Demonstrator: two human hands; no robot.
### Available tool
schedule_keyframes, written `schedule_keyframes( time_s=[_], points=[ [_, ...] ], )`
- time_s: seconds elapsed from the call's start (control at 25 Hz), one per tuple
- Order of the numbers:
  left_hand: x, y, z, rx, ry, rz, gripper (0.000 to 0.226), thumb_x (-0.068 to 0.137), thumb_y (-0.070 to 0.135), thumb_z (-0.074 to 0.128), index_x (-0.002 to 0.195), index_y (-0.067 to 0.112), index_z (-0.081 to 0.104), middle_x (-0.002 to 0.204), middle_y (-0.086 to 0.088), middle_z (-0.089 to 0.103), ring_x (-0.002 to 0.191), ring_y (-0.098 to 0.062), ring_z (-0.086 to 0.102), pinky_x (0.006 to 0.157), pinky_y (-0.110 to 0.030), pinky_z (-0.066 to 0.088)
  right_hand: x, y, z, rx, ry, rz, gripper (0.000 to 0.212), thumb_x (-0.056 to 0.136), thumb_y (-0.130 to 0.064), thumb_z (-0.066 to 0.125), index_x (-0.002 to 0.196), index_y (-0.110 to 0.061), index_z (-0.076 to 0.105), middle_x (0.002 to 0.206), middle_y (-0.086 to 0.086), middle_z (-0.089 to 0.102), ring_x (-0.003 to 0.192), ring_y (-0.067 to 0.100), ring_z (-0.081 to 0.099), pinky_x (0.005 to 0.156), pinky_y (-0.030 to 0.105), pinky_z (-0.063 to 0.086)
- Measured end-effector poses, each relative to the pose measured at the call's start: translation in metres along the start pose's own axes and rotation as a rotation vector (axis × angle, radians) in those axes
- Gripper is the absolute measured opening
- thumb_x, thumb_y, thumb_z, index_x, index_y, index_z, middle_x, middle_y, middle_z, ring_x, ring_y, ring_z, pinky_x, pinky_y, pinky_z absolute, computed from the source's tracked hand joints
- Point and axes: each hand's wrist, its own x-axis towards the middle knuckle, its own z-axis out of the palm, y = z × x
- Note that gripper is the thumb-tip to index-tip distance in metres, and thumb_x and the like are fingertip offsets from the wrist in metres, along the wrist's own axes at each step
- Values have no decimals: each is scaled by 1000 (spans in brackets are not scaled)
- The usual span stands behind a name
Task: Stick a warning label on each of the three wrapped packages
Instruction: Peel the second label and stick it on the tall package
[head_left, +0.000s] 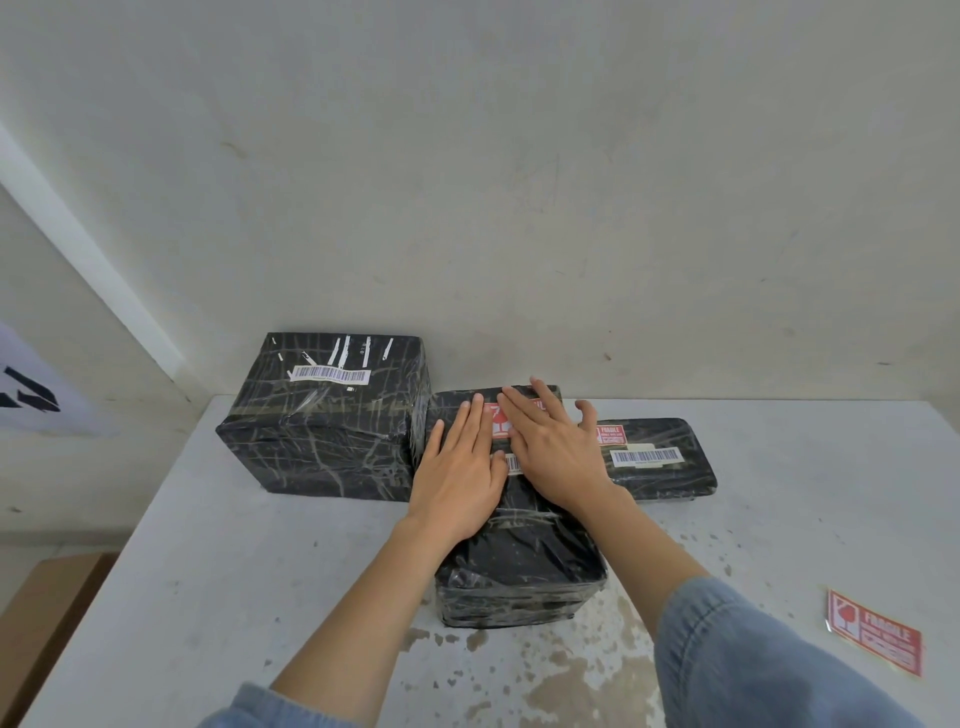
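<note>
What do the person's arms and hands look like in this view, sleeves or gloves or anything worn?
Both hands are bare: the left hand and right hand show no gloves, rings or watch. Each arm wears a light blue denim-like sleeve, pushed up so the forearms are uncovered. The right sleeve fills the lower right corner; only the cuff of the left sleeve shows at the bottom edge.

The big package (324, 415) by the tabletop's far edge is black with shiny pale lines all over it. It has a white sticker with black stripes (331, 374). The middle package (519, 561) under my hands is black too, with a red and white label (500, 422). The flat package (670, 467) is black with a small red label (612, 435). The tabletop (260, 571) is white with brown spots. A red label with white letters (874, 631) lies near its right edge. My sleeves (753, 660) are light blue.
</note>
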Motion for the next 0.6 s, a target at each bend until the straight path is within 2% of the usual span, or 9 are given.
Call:
schedule_keyframes(
  time_s=[0.08, 0.2, 0.4, 0.6],
  points=[
    [0, 1, 1, 7, 4, -2, 57, 98, 34, 15, 147, 13, -5, 158, -1, -12, 144, -10, -12, 119, -35, -5, -3, 1, -1, 0, -2, 22, 47, 100, -31, 26, 147, -29, 24, 159, -11, 16, 148, 14, -1, 113, 56, 8],
    [-1, 2, 1, 19, 5, -3, 57, 98, 34, 14, 147, 12, -4, 157, -1, -13, 144, -11, -12, 119, -36, -5, -9, -1, -1, 31, 36, 98, 46, 99, -34, 29, 144, -29, 31, 159, -6, 15, 148, 16, -2, 112, 57, 9],
    [-1, 2, 1, 22, 2, -4, 57, 98, 34, 14, 147, 12, -6, 157, -1, -14, 144, -11, -13, 119, -36, -4, -11, 1, -5, 27, -8, 163, 49, 97, -37, 26, 145, -31, 27, 161, -4, 6, 148, 17, -9, 113, 57, 6],
    [-1, 2, 1, 19, -2, -4, 57, 98, 35, 13, 147, 12, -8, 157, 0, -14, 144, -10, -13, 119, -35, -5, -17, 1, -5, 79, 29, 250, 52, 94, -37, 30, 146, -29, 26, 160, -5, 13, 148, 15, -2, 114, 55, 8]
  ],
)
